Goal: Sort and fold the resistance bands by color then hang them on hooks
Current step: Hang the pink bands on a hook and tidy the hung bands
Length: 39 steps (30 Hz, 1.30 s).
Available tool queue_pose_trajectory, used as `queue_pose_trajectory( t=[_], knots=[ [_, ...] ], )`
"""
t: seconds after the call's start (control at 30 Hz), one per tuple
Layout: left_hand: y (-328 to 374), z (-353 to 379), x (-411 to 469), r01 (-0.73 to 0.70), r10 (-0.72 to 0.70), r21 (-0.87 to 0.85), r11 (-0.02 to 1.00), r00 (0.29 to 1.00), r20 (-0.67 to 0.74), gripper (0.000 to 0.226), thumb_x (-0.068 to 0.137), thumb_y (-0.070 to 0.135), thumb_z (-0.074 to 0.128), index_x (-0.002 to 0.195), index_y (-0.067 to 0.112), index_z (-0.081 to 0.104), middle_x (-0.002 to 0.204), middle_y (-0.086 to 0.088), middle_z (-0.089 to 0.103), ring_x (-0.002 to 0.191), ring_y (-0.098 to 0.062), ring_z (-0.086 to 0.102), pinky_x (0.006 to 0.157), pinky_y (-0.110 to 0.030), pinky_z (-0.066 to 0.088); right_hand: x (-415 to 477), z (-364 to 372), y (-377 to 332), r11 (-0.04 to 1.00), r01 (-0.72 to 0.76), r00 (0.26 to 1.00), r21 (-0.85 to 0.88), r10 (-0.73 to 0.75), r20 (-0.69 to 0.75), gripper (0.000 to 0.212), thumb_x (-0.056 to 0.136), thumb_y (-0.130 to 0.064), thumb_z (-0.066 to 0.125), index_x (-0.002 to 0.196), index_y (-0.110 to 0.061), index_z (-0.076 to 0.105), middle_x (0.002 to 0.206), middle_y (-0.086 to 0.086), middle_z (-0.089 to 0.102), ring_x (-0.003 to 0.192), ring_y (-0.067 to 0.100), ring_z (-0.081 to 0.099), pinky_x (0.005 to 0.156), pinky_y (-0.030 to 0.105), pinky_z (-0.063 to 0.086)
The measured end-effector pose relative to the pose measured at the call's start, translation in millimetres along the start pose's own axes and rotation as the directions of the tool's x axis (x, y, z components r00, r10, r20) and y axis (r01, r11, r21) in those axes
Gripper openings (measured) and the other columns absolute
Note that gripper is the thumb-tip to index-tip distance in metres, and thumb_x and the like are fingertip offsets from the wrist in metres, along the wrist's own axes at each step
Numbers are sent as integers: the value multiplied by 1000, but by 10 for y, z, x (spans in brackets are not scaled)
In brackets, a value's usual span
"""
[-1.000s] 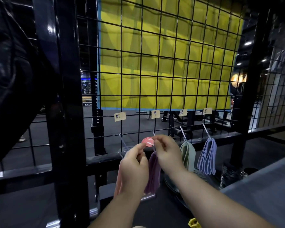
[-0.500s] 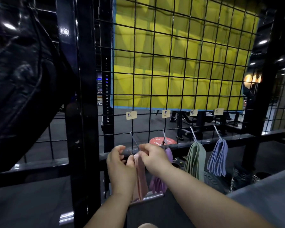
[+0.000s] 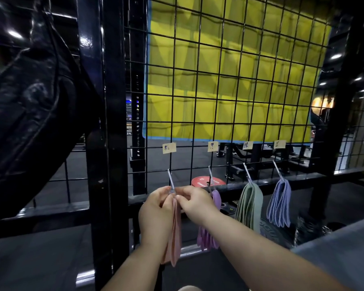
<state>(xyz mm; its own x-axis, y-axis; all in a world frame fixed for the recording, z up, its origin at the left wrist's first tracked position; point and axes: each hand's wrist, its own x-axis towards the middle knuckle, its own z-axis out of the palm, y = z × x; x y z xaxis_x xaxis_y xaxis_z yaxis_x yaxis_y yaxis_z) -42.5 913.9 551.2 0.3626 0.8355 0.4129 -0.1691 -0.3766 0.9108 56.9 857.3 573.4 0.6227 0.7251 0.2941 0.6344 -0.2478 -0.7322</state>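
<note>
Folded pink bands [image 3: 175,234] hang down from between my two hands at the tip of the leftmost metal hook [image 3: 170,180] on the black wire grid [image 3: 219,85]. My left hand [image 3: 156,215] and my right hand [image 3: 194,203] both pinch the top of the pink bands right at that hook. On the second hook [image 3: 210,175], purple bands [image 3: 210,232] hang partly behind my right wrist. Green bands [image 3: 249,206] and blue bands [image 3: 280,202] hang from the two hooks to the right. Paper labels [image 3: 169,148] sit above each hook.
A thick black post [image 3: 105,143] stands left of the grid, with a black padded bag [image 3: 25,97] further left. A yellow mat [image 3: 229,70] hangs behind the grid. A red weight plate [image 3: 200,182] lies on the floor beyond. A grey surface [image 3: 345,248] is at the lower right.
My hands moved from the purple bands' hook to the leftmost hook, bringing the pink bands up to its tip. The view shifted left and closer.
</note>
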Motion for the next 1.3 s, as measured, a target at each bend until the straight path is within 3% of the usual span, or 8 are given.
queue_pose_trajectory(
  t=[0.13, 0.23, 0.33, 0.8, 0.9, 1.03, 1.17, 1.3],
  knots=[
    [26, -29, -1, -19, 19, 26, 999, 1000, -6, 27, 86, 6, 64, 93, 31, 65, 84, 16, 69, 83, 9, 63, 75, -8, 46, 3, 33, -16, 1000, 5, 1000, -5, -4, 6, 33, 93, -20, 55, 125, -16, 63, 123, -1, 66, 118, 14, 59, 105, 31, 43],
    [60, -41, -10, -25, 26, 66, 998, 1000, -9, 22, 86, 6, 65, 94, 27, 66, 76, 21, 64, 69, 20, 57, 64, 2, 39, 14, 28, -14, 1000, 4, 1000, -25, -4, 20, 34, 94, -21, 54, 127, -17, 62, 127, -1, 64, 121, 15, 57, 108, 31, 41],
    [85, -49, -11, -31, 31, 106, 994, 1000, 4, 20, 87, 9, 65, 97, 26, 66, 75, 22, 62, 69, 17, 55, 61, 4, 35, 13, -8, -21, 998, 2, 1000, -57, 0, 27, 34, 95, -21, 53, 128, -18, 61, 129, -1, 63, 122, 14, 55, 108, 28, 39],
    [139, -58, 46, 4, -15, 263, 965, 999, 42, 15, 88, 15, 60, 93, 29, 61, 79, 15, 63, 77, 1, 57, 58, -13, 34, 5, -27, -52, 996, -34, 998, -82, 37, 45, 32, 95, -27, 53, 126, -23, 62, 125, -2, 65, 117, 16, 57, 104, 30, 43],
    [131, -48, 49, -12, 3, 266, 964, 999, 34, 24, 86, 13, 63, 109, 22, 62, 96, 10, 64, 91, -10, 59, 72, -19, 40, -30, -49, -61, 995, -39, 998, -90, 43, 41, 35, 96, -29, 52, 130, -23, 59, 129, -2, 62, 120, 17, 56, 102, 27, 42],
    [176, -12, 47, -98, 118, 292, 951, 992, -52, 46, 81, 13, 70, 125, 16, 55, 116, 2, 56, 109, -20, 53, 97, -39, 44, -106, -88, -51, 997, -2, 1000, -81, 3, 13, 34, 96, -21, 50, 128, -20, 60, 131, -1, 60, 122, 17, 54, 103, 25, 40],
    [318, 70, 19, -160, 187, 251, 955, 979, -86, 40, 81, 8, 68, 118, 14, 56, 108, 7, 48, 111, -25, 50, 99, -45, 42, -143, -174, -16, 996, -14, 1000, -90, 12, -14, 32, 97, -23, 47, 126, -22, 61, 130, -4, 60, 123, 13, 53, 103, 21, 33],
    [436, 209, -1, -217, 233, 216, 952, 971, -54, 29, 81, 8, 66, 107, 17, 57, 104, 3, 52, 105, -24, 50, 93, -43, 43, -163, -344, 11, 995, -12, 998, -99, 7, -55, 29, 95, -27, 49, 120, -24, 64, 121, -3, 66, 115, 13, 58, 104, 30, 41]
  ],
)
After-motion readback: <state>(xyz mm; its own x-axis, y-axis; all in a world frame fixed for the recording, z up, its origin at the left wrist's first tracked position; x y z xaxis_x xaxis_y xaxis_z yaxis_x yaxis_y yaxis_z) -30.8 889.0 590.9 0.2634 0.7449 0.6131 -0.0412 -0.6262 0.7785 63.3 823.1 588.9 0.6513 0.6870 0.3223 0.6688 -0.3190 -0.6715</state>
